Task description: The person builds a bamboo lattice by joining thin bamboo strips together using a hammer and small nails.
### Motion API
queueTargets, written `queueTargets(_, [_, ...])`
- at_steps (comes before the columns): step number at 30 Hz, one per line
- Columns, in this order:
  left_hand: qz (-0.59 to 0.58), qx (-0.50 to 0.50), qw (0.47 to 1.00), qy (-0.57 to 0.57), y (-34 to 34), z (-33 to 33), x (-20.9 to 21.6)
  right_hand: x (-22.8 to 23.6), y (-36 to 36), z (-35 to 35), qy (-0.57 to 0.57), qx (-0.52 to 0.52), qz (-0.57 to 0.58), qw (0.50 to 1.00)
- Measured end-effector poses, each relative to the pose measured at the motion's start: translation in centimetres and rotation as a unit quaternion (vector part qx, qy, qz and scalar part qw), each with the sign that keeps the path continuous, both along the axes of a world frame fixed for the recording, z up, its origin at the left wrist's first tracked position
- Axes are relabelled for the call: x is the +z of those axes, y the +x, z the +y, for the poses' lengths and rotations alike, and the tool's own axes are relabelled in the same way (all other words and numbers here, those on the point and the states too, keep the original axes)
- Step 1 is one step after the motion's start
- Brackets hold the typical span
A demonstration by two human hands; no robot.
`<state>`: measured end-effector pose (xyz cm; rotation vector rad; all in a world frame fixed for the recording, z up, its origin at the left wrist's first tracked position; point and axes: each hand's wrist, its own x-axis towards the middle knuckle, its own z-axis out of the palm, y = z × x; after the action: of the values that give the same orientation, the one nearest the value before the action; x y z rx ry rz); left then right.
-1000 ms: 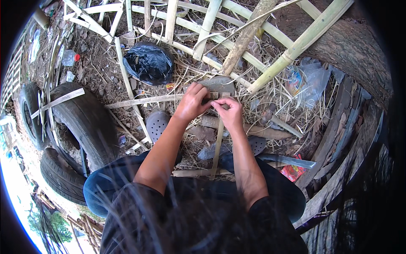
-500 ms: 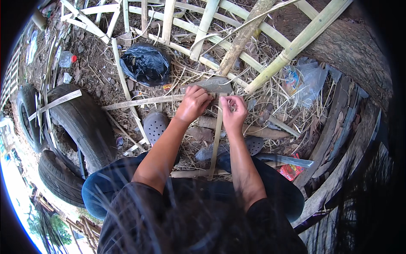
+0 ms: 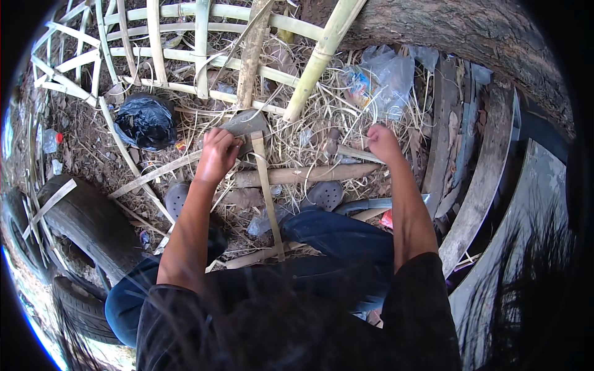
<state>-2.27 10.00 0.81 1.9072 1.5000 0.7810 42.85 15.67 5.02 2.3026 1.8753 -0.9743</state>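
Note:
My left hand (image 3: 218, 152) is closed around the end of a flat bamboo strip (image 3: 162, 169), which runs off to the left over the ground. Beside that hand lies a flat grey slab (image 3: 246, 124); I cannot tell if it is stone or wood. A second bamboo strip (image 3: 267, 191) extends from the slab toward my lap, touched by neither hand. Out to the right, my right hand (image 3: 383, 144) is closed above the straw-like shavings, its fingers curled; whatever they hold, if anything, is hidden. A long blade (image 3: 380, 203) lies by my right knee.
A woven bamboo lattice (image 3: 201, 52) spreads across the far side. Old tyres (image 3: 93, 222) stand at left, near a black plastic bag (image 3: 146, 122). Clear plastic (image 3: 393, 83), a tree trunk (image 3: 458, 31) and wooden planks (image 3: 489, 179) are at right. A wooden pole (image 3: 309, 175) crosses the ground before me.
My right hand has moved away from my left and out to the right, leaving the upright strip. My left hand stays by the slab with its strip. The whole view has shifted.

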Motion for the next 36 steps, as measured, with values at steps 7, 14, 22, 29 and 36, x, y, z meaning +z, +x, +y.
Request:
queueTargets(7, [0.003, -0.085, 0.996, -0.016, -2.1, 0.9, 0.4, -0.9, 0.4, -3.0, -0.109, 0.288, -0.066, 0.949])
queueTargets(14, [0.02, -0.171, 0.984, -0.041, -2.4, 2.7, 0.8, -1.2, -0.6, -3.3, -0.104, 0.319, -0.09, 0.938])
queueTargets(22, [-0.031, -0.19, 0.98, -0.051, -3.1, 2.8, -0.5, 3.4, -1.2, -3.5, -0.108, 0.247, -0.086, 0.959])
queueTargets(29, [-0.033, -0.18, 0.981, -0.064, -3.5, 2.7, -0.8, 6.4, -13.1, -2.2, -0.116, 0.323, 0.066, 0.937])
queueTargets(36, [-0.044, -0.175, 0.982, -0.054, -3.4, 3.0, -0.8, 5.0, -19.2, -2.9, -0.035, 0.344, 0.119, 0.931])
